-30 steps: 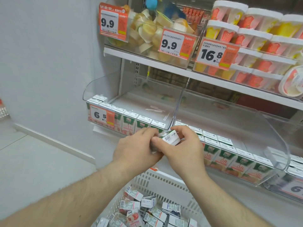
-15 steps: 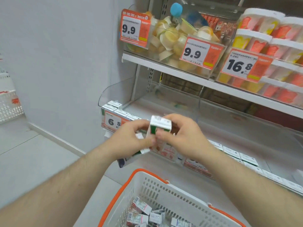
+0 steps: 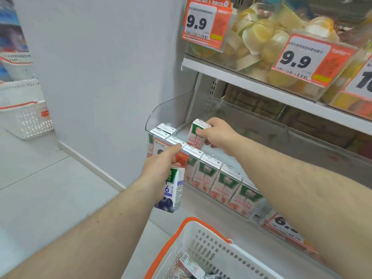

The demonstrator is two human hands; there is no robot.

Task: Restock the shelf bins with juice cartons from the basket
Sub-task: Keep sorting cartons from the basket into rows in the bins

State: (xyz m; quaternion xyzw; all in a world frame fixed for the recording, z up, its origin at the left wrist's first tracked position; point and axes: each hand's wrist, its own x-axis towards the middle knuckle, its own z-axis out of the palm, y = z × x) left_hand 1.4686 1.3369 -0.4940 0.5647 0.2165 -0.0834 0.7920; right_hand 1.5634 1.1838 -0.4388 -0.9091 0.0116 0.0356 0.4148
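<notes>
The two hands, joined half a second ago on one carton in front of the shelf, have separated. The right hand (image 3: 218, 135) now grips a small pink-and-green juice carton (image 3: 198, 135) inside the clear plastic shelf bin (image 3: 171, 109), behind its front row of matching cartons (image 3: 213, 178) (so placement looks under way). The left hand (image 3: 161, 166) holds a blue-labelled blueberry carton (image 3: 172, 193) below the bin's front. The white orange-rimmed basket (image 3: 201, 238) is cut off at the bottom edge, its contents mostly unseen; carton print is unreadable.
</notes>
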